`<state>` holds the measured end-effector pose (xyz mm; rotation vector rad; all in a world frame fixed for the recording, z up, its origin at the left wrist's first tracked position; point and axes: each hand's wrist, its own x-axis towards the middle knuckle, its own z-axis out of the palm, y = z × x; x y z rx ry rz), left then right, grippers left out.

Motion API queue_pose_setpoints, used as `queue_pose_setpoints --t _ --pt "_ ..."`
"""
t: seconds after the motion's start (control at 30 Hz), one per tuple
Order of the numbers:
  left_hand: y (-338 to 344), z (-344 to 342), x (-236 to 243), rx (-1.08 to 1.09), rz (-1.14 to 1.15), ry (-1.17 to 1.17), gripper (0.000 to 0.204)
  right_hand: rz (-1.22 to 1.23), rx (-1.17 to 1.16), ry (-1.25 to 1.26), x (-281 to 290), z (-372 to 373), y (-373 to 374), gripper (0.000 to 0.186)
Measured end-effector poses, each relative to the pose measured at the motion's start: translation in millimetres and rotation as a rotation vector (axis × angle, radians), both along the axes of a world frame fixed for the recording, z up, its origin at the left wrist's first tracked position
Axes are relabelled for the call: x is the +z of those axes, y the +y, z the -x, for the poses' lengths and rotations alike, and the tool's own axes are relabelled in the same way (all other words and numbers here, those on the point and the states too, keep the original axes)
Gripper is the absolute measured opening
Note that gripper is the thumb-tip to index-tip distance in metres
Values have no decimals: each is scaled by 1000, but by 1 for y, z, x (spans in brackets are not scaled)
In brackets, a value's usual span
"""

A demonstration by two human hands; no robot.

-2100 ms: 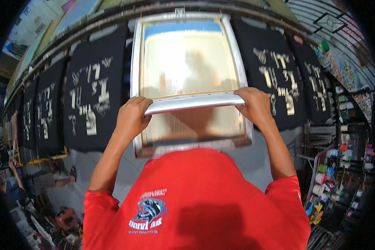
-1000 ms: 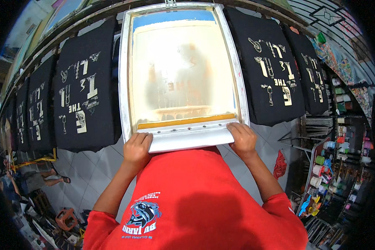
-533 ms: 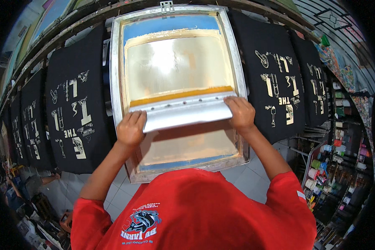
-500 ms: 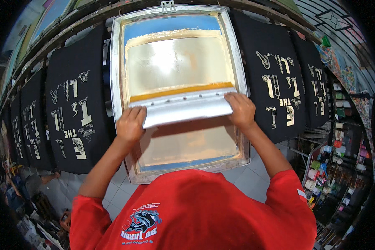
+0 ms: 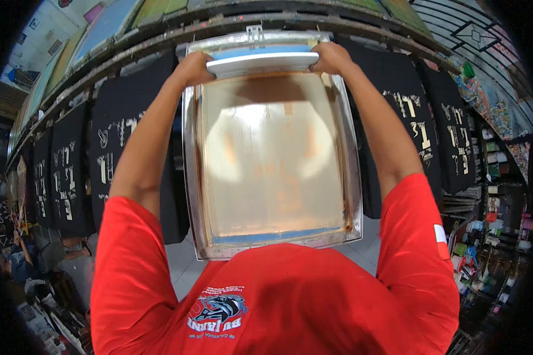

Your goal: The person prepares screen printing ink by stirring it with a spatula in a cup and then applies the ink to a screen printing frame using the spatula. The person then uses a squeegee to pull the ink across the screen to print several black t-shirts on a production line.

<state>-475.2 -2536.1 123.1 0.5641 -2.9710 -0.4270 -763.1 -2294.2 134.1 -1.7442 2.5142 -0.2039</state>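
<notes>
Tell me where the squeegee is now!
In the head view, the squeegee is at the top middle, over the frame's far end, with the left hand and right hand gripping its ends.

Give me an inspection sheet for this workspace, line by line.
Surface: framed screen, cream-coated, blue strip along its near end.
Job's things: silver squeegee across the screen's far end; black printed fabric either side.
Clutter: coloured containers at right; jumbled items at lower left.
Hands: left hand and right hand each grip one end of the squeegee.
Cables: nothing seen.
Surroundings: tiled floor, metal grille at upper right, another person at left edge.
</notes>
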Motion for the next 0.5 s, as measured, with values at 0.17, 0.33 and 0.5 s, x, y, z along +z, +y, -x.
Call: queue_pose_setpoints --t 0.17,0.33,0.5 --pt "58 -49 23 66 31 208 26 155 -40 56 33 -42 56 31" --pt "171 -141 29 77 127 262 32 318 2 68 29 -134 167 32" --pt "294 -232 10 70 -99 221 50 351 37 6 1 -227 291 45"
